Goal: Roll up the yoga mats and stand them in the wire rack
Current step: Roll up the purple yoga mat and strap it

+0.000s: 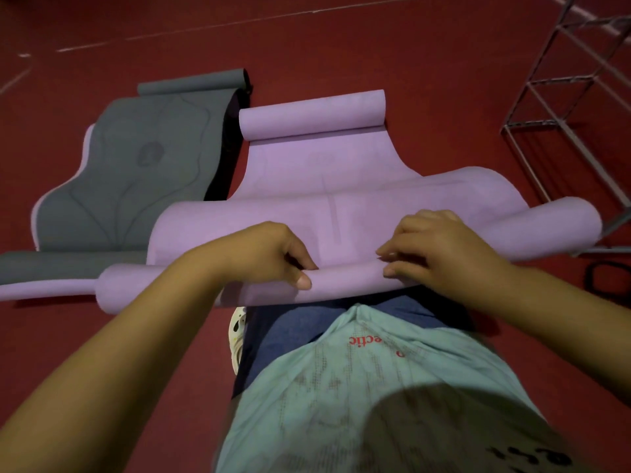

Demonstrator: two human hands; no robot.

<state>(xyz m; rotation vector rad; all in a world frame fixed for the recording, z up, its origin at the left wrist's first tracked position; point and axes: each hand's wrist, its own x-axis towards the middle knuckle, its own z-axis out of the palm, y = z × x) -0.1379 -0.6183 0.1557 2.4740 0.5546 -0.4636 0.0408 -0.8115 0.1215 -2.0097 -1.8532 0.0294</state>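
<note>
A purple yoga mat (327, 186) lies on the red floor in front of me, its far end curled into a roll and its near end rolled up at my knees. My left hand (269, 254) grips the near roll with curled fingers and the thumb on its front. My right hand (440, 250) holds the same roll a little to the right, fingertips pinching its edge. A grey yoga mat (136, 172) is spread out to the left, curled at both ends. The wire rack (577, 97) stands at the right, with nothing in the part I can see.
A black looped strap (611, 278) lies on the floor at the right, near the rack's base. A dark strip (225, 155) lies between the two mats. White lines cross the red floor at the back. My knees and a light shoe (237, 332) are just behind the roll.
</note>
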